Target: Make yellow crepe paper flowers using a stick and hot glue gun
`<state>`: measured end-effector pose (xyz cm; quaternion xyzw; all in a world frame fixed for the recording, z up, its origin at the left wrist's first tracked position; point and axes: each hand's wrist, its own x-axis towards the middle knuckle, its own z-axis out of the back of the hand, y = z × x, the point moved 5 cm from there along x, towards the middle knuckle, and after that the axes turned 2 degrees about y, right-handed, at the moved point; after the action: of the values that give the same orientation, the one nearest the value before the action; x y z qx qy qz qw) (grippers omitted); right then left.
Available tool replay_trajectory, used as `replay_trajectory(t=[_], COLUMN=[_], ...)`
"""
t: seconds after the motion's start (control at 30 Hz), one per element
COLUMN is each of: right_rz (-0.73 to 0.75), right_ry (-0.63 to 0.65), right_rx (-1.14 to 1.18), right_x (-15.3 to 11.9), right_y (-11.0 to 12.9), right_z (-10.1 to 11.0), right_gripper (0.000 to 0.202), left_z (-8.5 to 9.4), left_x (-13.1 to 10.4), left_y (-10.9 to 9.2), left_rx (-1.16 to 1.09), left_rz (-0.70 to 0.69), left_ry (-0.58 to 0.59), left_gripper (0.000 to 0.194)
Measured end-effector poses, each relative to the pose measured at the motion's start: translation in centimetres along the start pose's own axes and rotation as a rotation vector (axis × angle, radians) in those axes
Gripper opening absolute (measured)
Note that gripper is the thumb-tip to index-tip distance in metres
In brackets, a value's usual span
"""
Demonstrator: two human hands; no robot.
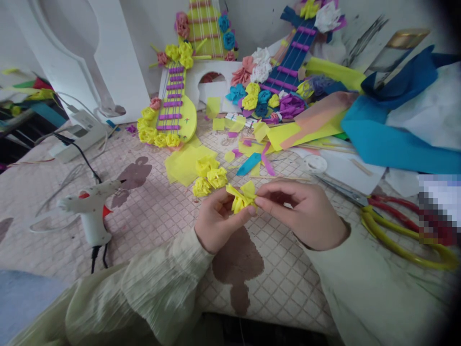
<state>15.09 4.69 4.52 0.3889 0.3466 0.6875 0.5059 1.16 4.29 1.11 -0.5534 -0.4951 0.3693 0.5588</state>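
Note:
Between my two hands is a yellow paper flower with folded, pointed petals. My left hand is closed round its lower left side, the thumb pressed along the front. From the right, my right hand pinches a petal edge between thumb and fingers. Just beyond my left hand, several finished yellow paper flowers sit in a cluster. They touch a loose stack of yellow paper squares. The underside of the held flower is hidden by my fingers.
A white glue gun stands at the left, its cable running to a power strip. Scissors with red and yellow handles lie at the right. Behind are a yellow paper guitar, a blue one and blue paper sheets.

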Motion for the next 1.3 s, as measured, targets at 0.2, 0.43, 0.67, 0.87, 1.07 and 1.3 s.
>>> replay_trajectory(t=[0.2,0.43,0.67,0.87,1.07,1.3], right_rz=[-0.019,-0.07,0.091,0.249,0.295,0.349], right_ry=[0.009,-0.009,-0.028,-0.054,-0.12,-0.128], right_rx=[0.04,0.081,0.011,-0.08,-0.106,-0.151], right_x=[-0.1,-0.2,-0.3,-0.5,-0.6,-0.8], right_y=[0.2,-0.2,0.5,1.5,1.8,2.1], right_z=[0.0,-0.1,-0.1,0.1,0.4,0.6], right_gripper=[0.002,0.006,0.005,0.004,0.01,0.013], left_z=[0.1,0.2,0.2,0.5,0.6,0.9], left_x=[-0.2,-0.3,-0.1,-0.1,0.0,0.2], left_y=[-0.2,-0.4,-0.7,-0.6,-0.7,-0.7], left_rx=[0.003,0.042,-0.024,-0.087,-0.14,-0.137], left_rz=[-0.02,-0.035,-0.067,-0.06,-0.044,-0.064], left_ry=[-0.021,-0.027,-0.049,-0.082,-0.076,-0.113], left_gripper=[0.013,0.012,0.013,0.013,0.011,0.012])
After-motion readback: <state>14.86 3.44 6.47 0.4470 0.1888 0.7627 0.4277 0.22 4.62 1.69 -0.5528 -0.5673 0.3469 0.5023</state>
